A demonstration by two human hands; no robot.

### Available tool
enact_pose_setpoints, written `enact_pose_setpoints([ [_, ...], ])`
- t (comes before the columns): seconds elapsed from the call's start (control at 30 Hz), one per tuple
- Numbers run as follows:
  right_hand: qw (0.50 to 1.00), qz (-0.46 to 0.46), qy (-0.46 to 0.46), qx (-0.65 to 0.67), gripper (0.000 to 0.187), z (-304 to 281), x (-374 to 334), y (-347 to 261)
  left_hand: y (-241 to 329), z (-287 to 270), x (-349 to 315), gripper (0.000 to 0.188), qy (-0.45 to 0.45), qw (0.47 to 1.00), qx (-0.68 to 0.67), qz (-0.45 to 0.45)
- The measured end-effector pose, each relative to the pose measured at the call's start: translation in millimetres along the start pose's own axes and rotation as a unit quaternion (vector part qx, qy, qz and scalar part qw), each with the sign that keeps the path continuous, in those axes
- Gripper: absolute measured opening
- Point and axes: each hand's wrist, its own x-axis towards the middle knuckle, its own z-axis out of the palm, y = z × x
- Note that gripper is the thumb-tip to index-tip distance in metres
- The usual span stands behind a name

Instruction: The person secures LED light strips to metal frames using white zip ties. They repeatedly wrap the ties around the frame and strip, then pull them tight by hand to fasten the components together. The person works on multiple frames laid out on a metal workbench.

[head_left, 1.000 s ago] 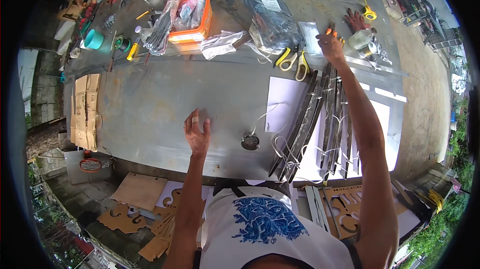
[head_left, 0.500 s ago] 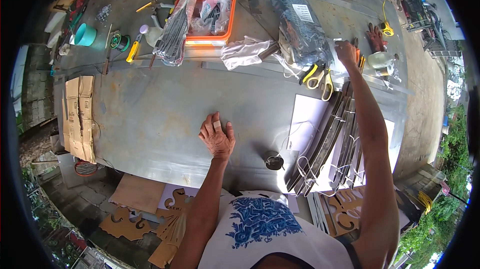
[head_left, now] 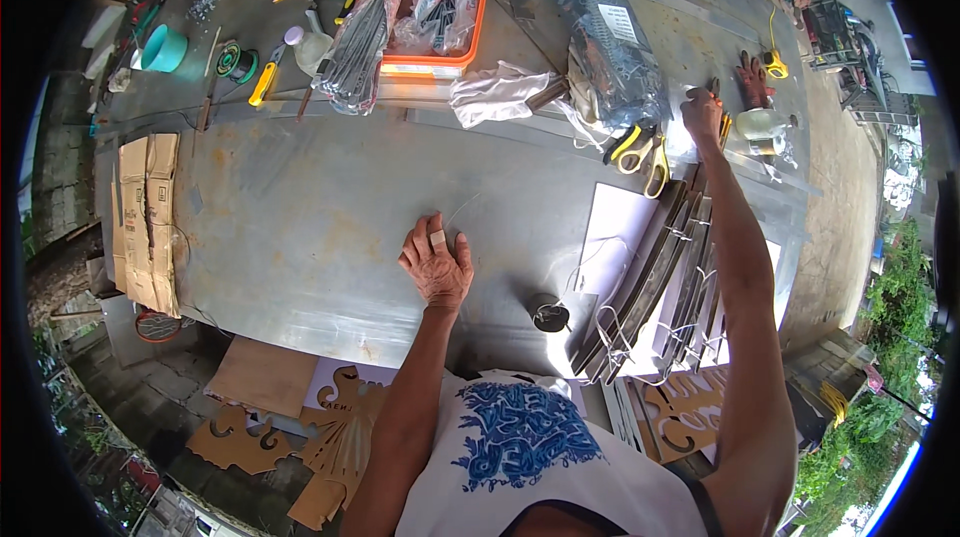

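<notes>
My left hand (head_left: 437, 262) rests on the bare metal tabletop (head_left: 300, 217), thumb and fingers apart, a pale wrap round one finger. A thin, faint strand (head_left: 463, 209) shows just beyond its fingertips; whether the fingers touch it I cannot tell. Far right, my right hand (head_left: 702, 117) is closed around a tool with orange handles (head_left: 717, 100), mostly hidden by the hand; a dark end sticks out past the fingers. Left of that hand are yellow-handled scissors (head_left: 655, 167) and a plastic-wrapped dark bundle (head_left: 610, 47). Dark metal strips (head_left: 640, 282) tied with wire lie below it.
A black round container (head_left: 549, 314) stands near the front edge. Flattened cardboard (head_left: 150, 222) lies at left. Farther back are an orange bin (head_left: 478, 32), white cloth (head_left: 500, 94), a yellow cutter (head_left: 264, 84), a red glove (head_left: 752, 80) and a clear bottle (head_left: 762, 123).
My right hand has closed over the orange handles that showed beside it before. My left hand stays nearly in place; the faint strand near its fingertips now shows. The whole view has shifted slightly.
</notes>
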Motion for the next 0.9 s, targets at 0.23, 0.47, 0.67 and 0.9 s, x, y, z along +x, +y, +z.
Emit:
enact_pose_setpoints([
  [0.23,0.977,0.007,-0.028,0.211,0.023,-63,-57,-24,-2,-1,-2,0.053,-0.003,1.000,-0.017,-0.004],
  [0.47,0.958,-0.190,-0.086,0.195,0.020,-115,-151,-183,14,-9,17,0.047,-0.015,0.961,-0.265,0.070],
  [0.67,0.907,-0.282,-0.142,0.279,0.028,-83,-220,-244,101,-50,46,0.038,-0.234,0.767,-0.598,-0.022],
  [0.9,0.961,-0.238,-0.088,0.113,0.010,-73,-256,-248,90,-23,26,0.039,-0.247,0.791,-0.559,-0.036],
])
